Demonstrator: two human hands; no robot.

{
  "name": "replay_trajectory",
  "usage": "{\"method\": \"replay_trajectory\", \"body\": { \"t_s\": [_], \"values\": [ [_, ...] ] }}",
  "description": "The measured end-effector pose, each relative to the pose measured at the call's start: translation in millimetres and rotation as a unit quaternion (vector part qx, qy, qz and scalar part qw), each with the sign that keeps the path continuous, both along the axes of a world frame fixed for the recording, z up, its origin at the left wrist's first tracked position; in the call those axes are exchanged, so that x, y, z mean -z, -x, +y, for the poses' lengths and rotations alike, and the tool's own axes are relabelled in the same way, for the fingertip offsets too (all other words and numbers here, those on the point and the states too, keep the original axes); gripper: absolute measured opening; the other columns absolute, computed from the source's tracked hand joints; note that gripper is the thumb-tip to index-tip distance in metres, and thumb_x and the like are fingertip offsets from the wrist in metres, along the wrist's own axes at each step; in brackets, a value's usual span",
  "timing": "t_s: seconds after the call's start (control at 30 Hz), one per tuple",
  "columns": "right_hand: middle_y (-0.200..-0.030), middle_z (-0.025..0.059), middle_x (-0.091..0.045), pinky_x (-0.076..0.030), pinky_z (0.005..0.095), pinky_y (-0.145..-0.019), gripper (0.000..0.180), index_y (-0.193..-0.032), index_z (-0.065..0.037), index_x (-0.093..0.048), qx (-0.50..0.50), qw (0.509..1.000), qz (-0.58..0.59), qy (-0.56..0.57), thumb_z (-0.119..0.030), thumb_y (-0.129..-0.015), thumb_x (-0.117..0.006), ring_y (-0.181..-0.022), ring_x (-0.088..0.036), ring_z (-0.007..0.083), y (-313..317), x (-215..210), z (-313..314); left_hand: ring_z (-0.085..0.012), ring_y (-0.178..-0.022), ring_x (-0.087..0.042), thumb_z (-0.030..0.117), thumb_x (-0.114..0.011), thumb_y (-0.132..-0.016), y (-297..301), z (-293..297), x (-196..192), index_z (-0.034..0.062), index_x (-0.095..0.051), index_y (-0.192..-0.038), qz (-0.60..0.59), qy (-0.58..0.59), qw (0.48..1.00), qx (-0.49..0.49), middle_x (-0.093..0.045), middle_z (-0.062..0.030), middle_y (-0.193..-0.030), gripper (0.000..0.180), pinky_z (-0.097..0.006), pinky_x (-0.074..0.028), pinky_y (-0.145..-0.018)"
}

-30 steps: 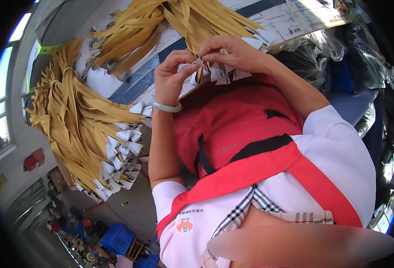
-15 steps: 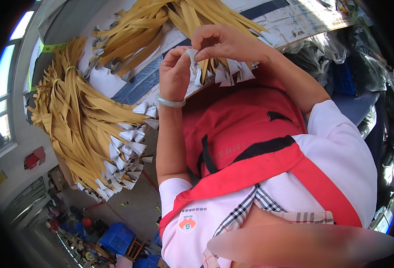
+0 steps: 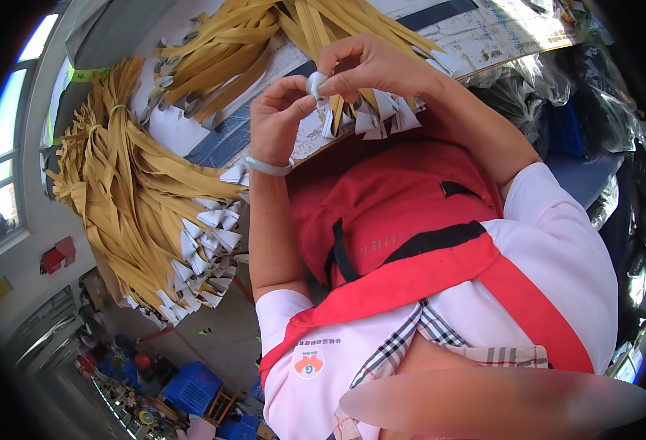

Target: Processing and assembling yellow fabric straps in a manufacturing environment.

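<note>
Between my two hands is a small white curled piece [image 3: 315, 85]; whether it is joined to a strap is hidden. My left hand [image 3: 282, 110], with a pale bangle [image 3: 268, 166] at the wrist, pinches its left side between thumb and fingers. From the right, my right hand [image 3: 367, 70] pinches it with thumb and bent forefinger. Just beneath my right hand, white-ended tan straps [image 3: 392, 110] hang over the near table edge. More of these flat tan straps [image 3: 312, 29] run back across the table beyond my hands.
A large tied bundle of tan straps [image 3: 128, 183] with white ends hangs at the left. The worktable [image 3: 491, 33] has a worn, pale top with dark blue strips. Clear plastic bags [image 3: 521, 103] lie to the right. Blue crates [image 3: 192, 389] stand on the floor at lower left.
My left hand has shifted slightly left and tilted. The white piece looks more curled and has turned between my fingers. The right hand has moved only a little.
</note>
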State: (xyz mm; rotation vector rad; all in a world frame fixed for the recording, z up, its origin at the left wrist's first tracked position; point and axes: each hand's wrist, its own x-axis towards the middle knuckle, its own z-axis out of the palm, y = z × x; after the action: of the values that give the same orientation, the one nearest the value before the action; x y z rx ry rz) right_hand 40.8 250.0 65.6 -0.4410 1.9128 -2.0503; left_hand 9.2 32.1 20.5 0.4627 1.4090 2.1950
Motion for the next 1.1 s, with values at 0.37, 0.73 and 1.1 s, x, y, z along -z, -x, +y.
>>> {"method": "replay_trajectory", "body": {
  "t_s": [0.37, 0.73, 1.1],
  "values": [
    [-0.078, -0.0003, -0.060, -0.047, 0.0267, -0.064, 0.009, -0.091, -0.004, -0.063, 0.213, 0.875, 0.328, -0.284, -0.011, -0.090, -0.067, -0.074, -0.058, 0.0110, 1.3, 27.4, -25.1, -0.0125, -0.082, -0.068, -0.006, -0.068, -0.086, -27.3, 29.8, 10.9, -0.0027, -0.067, -0.096, 0.287, 0.154, 0.889, -0.323, -0.065, -0.0039, -0.086, 0.011, -0.024, -0.055, -0.066],
    [-0.075, -0.0026, -0.057, -0.044, 0.0238, -0.068, 0.017, -0.088, -0.003, -0.065, 0.133, 0.991, -0.010, 0.028, -0.019, -0.093, -0.067, -0.073, -0.052, 0.0059, -6.1, 28.4, -17.2, -0.0114, -0.070, -0.063, -0.008, -0.069, -0.083, -17.8, -2.7, -12.7, -0.0038, -0.065, -0.089, 0.282, 0.152, 0.935, -0.151, -0.062, -0.0071, -0.090, 0.008, -0.023, -0.052, -0.059],
    [-0.076, -0.0048, -0.058, -0.044, 0.0204, -0.066, 0.023, -0.086, -0.006, -0.064, 0.250, 0.967, 0.013, -0.045, -0.028, -0.095, -0.066, -0.069, -0.052, 0.0041, -5.1, 46.9, 37.4, -0.0200, -0.076, -0.069, 0.004, -0.062, -0.095, 2.5, -57.9, -21.6, -0.0018, -0.055, -0.106, 0.143, 0.089, 0.903, -0.394, -0.061, -0.0097, -0.097, 0.014, -0.030, -0.059, -0.063]
  ]
}}
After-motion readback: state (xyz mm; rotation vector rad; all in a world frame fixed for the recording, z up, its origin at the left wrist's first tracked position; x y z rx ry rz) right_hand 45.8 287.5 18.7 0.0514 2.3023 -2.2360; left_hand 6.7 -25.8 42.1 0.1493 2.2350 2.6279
